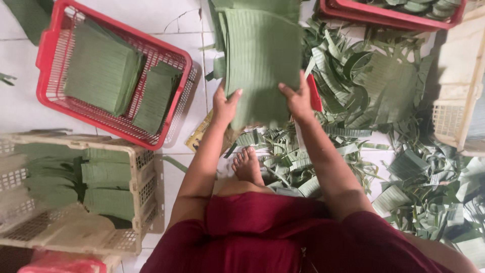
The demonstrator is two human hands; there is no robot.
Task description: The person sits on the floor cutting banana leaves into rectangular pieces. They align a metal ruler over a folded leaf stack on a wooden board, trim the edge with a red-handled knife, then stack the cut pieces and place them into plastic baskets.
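Observation:
A stack of cut green banana-leaf sheets [260, 55] lies in front of me on the floor. My left hand [225, 107] grips its near left edge, thumb on top. My right hand [299, 98] grips the near right edge the same way. Both hands hold the top sheets of the stack. My bare foot [247, 164] rests on the tiles just below the stack, and my dark red clothing fills the bottom of the view.
A red basket [53, 45] at upper left holds two piles of folded leaf sheets. A cream crate [144, 177] at lower left holds folded leaves. Leaf scraps [384, 101] cover the floor on the right, beside another cream crate [462, 65] and a red basket [389, 17].

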